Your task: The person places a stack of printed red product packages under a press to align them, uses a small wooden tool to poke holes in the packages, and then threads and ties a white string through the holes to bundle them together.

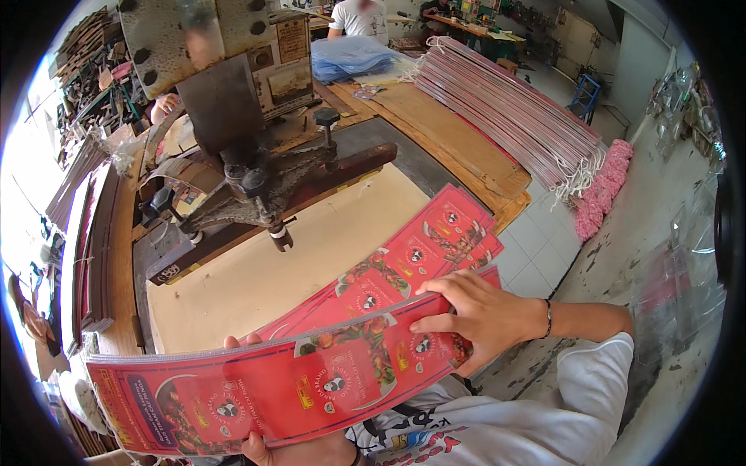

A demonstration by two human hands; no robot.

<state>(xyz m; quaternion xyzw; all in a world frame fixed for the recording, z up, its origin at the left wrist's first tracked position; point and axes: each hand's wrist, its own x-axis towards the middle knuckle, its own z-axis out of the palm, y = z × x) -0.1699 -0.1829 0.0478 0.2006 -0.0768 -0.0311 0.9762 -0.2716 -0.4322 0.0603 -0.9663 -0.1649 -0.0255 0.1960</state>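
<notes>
A long stack of red printed plastic sheets (342, 380), with food pictures and clear edges, is held in front of me and bows slightly. Its left part is gripped from below by my left hand (307, 450), thumb on the near face and fingertips showing over the upper edge. My right hand (486, 318) clasps the right end, fingers over the top edge and front. Behind it, more red printed sheets (388, 264) lie fanned on the pale board (311, 225). Above that board stands a worn metal machine (241, 155) with a clamp-like foot and a long guide bar.
Bundles of reddish sheets with white cords (513, 109) lie at the back right, beside a pink bundle (602, 190). Blue plastic (351, 58) is piled at the back. Upright stacks (97, 241) stand left. Another person (359, 19) is at the back.
</notes>
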